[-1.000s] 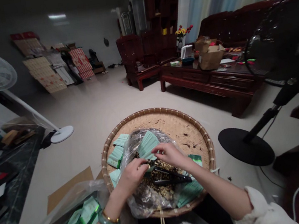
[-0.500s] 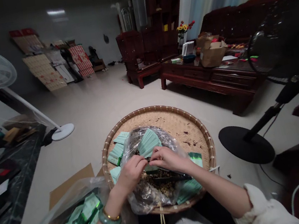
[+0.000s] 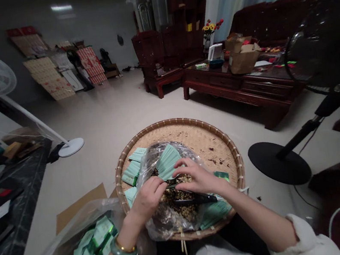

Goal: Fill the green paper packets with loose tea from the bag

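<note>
Fanned packets (image 3: 168, 158), pale green, lie just beyond your grip, on a clear plastic bag (image 3: 164, 229) in the round woven tray (image 3: 171, 122); their long axis runs away from you, the far end leaning right. To the left of your grip, more packets (image 3: 132, 173) sit along the tray's side. Your left hand (image 3: 149, 196) has its thumb and fingers close together just short of the fan's near end; whether it pinches anything, you cannot tell from here. Your right hand (image 3: 196, 177) looks nearer, its fingers overlapping the fan's near right edge, thumb and fingers parted, with nothing visible between them. Nearer you than that grip lie the black-handled tool (image 3: 198, 200) and loose dried bits (image 3: 187, 215), with other green packets (image 3: 215, 214) to their right.
</note>
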The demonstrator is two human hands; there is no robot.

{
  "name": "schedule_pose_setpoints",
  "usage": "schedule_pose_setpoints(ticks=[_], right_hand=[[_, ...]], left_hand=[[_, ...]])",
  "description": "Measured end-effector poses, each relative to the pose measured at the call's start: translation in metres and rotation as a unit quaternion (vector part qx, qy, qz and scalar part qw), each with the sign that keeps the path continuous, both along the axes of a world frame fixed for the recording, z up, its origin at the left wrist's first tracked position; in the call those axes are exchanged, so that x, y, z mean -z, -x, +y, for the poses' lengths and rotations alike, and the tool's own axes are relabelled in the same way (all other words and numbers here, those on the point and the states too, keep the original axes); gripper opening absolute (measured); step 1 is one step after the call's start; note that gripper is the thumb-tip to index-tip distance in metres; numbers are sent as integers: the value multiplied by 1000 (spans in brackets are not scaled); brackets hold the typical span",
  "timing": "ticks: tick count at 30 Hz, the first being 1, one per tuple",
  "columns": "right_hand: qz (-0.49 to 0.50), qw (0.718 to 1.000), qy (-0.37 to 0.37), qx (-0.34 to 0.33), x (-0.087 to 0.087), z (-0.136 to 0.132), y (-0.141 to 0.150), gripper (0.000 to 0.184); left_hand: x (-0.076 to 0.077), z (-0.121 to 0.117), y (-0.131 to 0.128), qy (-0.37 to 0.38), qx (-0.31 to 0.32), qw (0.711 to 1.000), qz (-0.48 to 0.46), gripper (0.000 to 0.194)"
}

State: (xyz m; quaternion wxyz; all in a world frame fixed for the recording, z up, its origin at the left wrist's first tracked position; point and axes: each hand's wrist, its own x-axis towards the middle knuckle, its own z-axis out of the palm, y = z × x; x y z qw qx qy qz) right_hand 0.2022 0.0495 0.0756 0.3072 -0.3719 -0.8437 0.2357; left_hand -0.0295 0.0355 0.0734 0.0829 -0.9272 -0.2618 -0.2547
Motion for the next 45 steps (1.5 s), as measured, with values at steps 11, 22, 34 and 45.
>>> schedule_pose_setpoints(ticks=[11, 22, 34, 45], right_hand=[[-202, 978, 29, -39, 5, -3, 30, 16], [25, 989, 133, -52, 7, 10, 18, 29], [302, 887, 344, 59, 24, 14, 15, 37], [233, 902, 360, 41, 31, 11, 18, 38]], left_hand=[[0, -2, -9, 76, 15, 995, -65, 15], [34, -4, -25, 502, -140, 755, -397, 37], [39, -19, -41, 557, -216, 562, -572, 33], [48, -17, -41, 535, -242, 591, -553, 34]])
